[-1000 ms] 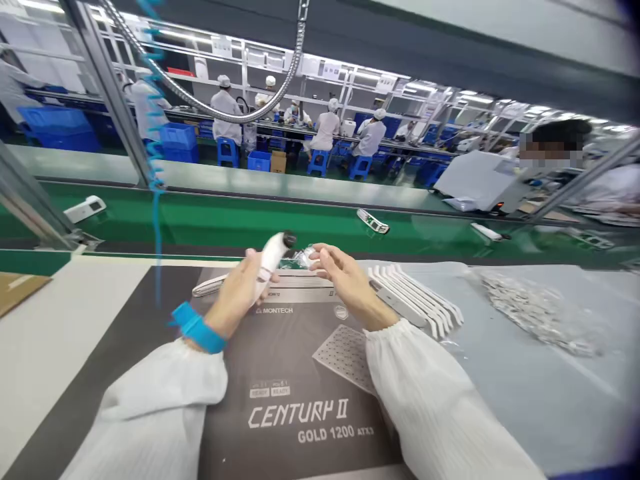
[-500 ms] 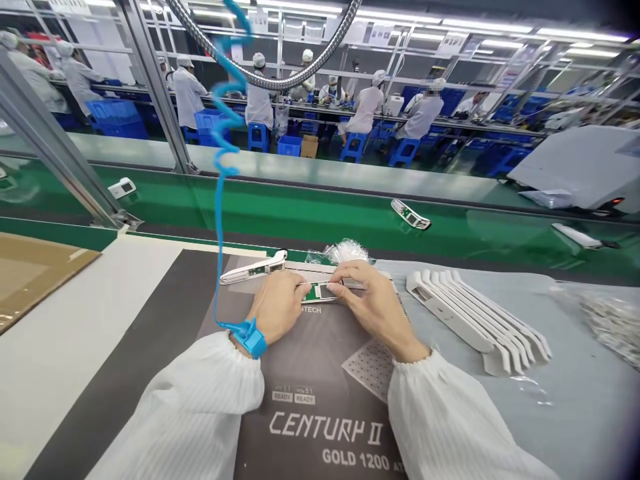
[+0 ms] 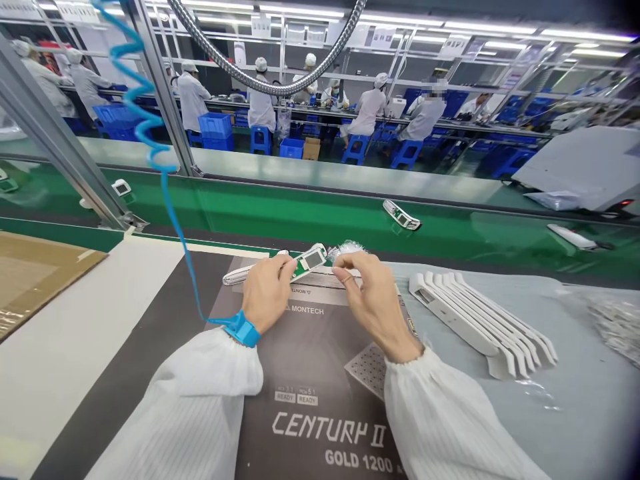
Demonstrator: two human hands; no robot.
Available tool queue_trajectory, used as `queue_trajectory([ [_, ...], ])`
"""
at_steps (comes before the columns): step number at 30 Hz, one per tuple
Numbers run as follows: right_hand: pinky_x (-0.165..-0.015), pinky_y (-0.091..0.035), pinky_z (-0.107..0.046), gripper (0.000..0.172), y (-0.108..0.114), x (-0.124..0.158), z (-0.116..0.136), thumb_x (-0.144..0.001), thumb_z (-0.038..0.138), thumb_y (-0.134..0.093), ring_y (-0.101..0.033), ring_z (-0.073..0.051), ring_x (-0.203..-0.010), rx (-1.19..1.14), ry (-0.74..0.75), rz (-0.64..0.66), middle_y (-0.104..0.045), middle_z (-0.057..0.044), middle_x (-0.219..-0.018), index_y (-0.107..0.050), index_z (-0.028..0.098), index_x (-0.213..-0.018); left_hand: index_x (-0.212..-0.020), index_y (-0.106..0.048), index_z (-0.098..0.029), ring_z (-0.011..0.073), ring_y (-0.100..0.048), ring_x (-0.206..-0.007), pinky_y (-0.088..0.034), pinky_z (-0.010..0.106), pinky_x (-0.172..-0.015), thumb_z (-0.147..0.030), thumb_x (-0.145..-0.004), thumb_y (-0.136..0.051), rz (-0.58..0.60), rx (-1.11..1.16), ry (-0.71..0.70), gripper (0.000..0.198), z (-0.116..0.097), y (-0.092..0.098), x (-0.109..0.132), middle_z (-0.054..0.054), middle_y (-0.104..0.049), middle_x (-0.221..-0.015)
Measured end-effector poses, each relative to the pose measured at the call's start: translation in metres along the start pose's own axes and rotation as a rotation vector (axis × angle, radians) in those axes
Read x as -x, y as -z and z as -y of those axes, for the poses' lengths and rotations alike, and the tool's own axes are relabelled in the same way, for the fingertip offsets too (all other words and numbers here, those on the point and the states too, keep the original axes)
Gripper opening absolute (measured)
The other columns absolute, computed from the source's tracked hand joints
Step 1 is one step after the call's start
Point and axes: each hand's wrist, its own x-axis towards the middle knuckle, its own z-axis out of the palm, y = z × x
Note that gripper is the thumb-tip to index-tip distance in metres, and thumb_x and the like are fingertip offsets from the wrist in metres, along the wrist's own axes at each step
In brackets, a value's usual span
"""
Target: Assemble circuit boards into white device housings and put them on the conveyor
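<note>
My left hand is closed on a white handheld device housing with a green circuit board and a small grey screen, tilted up to the right. Just right of it, my right hand has thumb and forefinger pinched together; whether anything small sits between them I cannot make out. Behind my left hand lies a second white housing, partly hidden. Beyond my right fingers is a crumpled clear plastic film heap. Both hands are over a dark printed box. A blue wrist strap circles my left wrist.
Several white curved shells stand in a row on the right, with a bag of small parts beyond. A green conveyor belt carries a board-fitted housing. A coiled blue cord hangs at left, near a cardboard box.
My left hand has shifted left and tilted the housing up to the right. My right hand has come off it. The blue cord has swung left, and the belt housing has moved slightly left.
</note>
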Motion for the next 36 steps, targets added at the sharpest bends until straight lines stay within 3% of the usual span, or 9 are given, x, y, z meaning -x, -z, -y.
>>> queue_trajectory([
  [5, -0.088, -0.035, -0.039, 0.009, -0.002, -0.008, -0.012, -0.094, 0.032, -0.056, -0.059, -0.023, -0.098, 0.155, 0.085, -0.026, -0.07, -0.003, -0.101, -0.062, 0.026, -0.09, -0.094, -0.067, -0.02, 0.0225, -0.053, -0.085, -0.035, 0.033, -0.074, -0.031, -0.102, -0.037, -0.037, -0.226, -0.309, 0.034, 0.0, -0.007, 0.006, 0.006, -0.069, -0.085],
  [9, -0.09, -0.03, -0.042, 0.014, -0.007, 0.001, -0.009, -0.095, 0.032, -0.054, -0.057, -0.024, -0.096, 0.3, 0.121, -0.078, -0.07, -0.004, -0.096, -0.063, 0.026, -0.087, -0.094, -0.068, -0.019, 0.0234, -0.052, -0.084, -0.033, 0.035, -0.072, -0.032, -0.102, -0.037, -0.055, -0.32, -0.381, 0.034, -0.001, -0.01, 0.007, 0.007, -0.067, -0.078],
  [14, -0.09, -0.03, -0.041, 0.018, -0.009, 0.006, 0.005, -0.095, 0.021, -0.05, -0.057, -0.022, -0.091, 0.183, 0.153, 0.017, -0.069, -0.002, -0.094, -0.058, 0.024, -0.08, -0.096, -0.07, -0.021, 0.0235, -0.057, -0.087, -0.035, 0.033, -0.07, -0.033, -0.1, -0.04, -0.138, -0.199, -0.1, 0.033, -0.002, -0.006, 0.004, 0.008, -0.071, -0.087],
  [17, -0.084, -0.035, -0.038, 0.015, -0.01, -0.009, -0.009, -0.095, 0.025, -0.046, -0.057, -0.022, -0.088, 0.055, -0.001, -0.013, -0.066, -0.004, -0.091, -0.053, 0.023, -0.083, -0.096, -0.071, -0.02, 0.0235, -0.062, -0.087, -0.037, 0.031, -0.072, -0.035, -0.097, -0.044, -0.169, 0.026, 0.133, 0.031, 0.001, 0.0, -0.001, 0.007, -0.073, -0.091],
  [20, -0.083, -0.034, -0.041, 0.017, -0.009, -0.035, -0.039, -0.093, 0.028, -0.045, -0.054, -0.025, -0.089, 0.257, -0.217, -0.001, -0.064, -0.006, -0.087, -0.054, 0.022, -0.08, -0.091, -0.072, -0.018, 0.0228, -0.063, -0.084, -0.039, 0.03, -0.072, -0.044, -0.095, -0.046, -0.196, 0.285, 0.242, 0.036, 0.008, 0.005, -0.007, 0.006, -0.073, -0.088],
  [23, -0.085, -0.033, -0.045, 0.014, -0.001, -0.052, -0.064, -0.089, 0.03, -0.051, -0.052, -0.028, -0.1, 0.466, -0.283, 0.113, -0.063, -0.009, -0.099, -0.06, 0.022, -0.083, -0.085, -0.072, -0.017, 0.022, -0.063, -0.081, -0.041, 0.029, -0.069, -0.053, -0.091, -0.05, -0.186, 0.518, 0.311, 0.043, 0.012, 0.005, -0.01, 0.006, -0.073, -0.084],
  [28, -0.083, -0.039, -0.046, 0.028, 0.051, -0.039, -0.08, -0.095, 0.035, -0.043, -0.053, -0.029, -0.106, 0.612, -0.262, 0.113, -0.062, -0.01, -0.111, -0.069, 0.026, -0.1, -0.081, -0.073, -0.015, 0.0213, -0.064, -0.082, -0.044, 0.029, -0.073, -0.057, -0.084, -0.057, -0.145, 0.76, 0.381, 0.045, 0.006, 0.004, -0.01, 0.008, -0.075, -0.087],
  [32, -0.083, -0.041, -0.052, 0.037, 0.099, -0.017, -0.105, -0.093, 0.023, -0.039, -0.051, -0.033, -0.111, 0.787, -0.311, 0.375, -0.061, -0.012, -0.118, -0.072, 0.03, -0.108, -0.08, -0.072, -0.014, 0.0205, -0.063, -0.08, -0.044, 0.029, -0.071, -0.058, -0.083, -0.058, -0.098, 0.861, 0.43, 0.046, 0.001, 0.004, -0.01, 0.008, -0.074, -0.082],
  [36, -0.088, -0.041, -0.055, 0.035, 0.109, -0.01, -0.116, -0.092, 0.031, -0.044, -0.049, -0.034, -0.117, 0.69, -0.282, 0.566, -0.059, -0.01, -0.127, -0.068, 0.034, -0.117, -0.079, -0.071, -0.014, 0.0183, -0.06, -0.076, -0.041, 0.028, -0.067, -0.064, -0.079, -0.06, -0.048, 0.881, 0.422, 0.051, -0.002, 0.006, -0.008, 0.007, -0.073, -0.081],
])
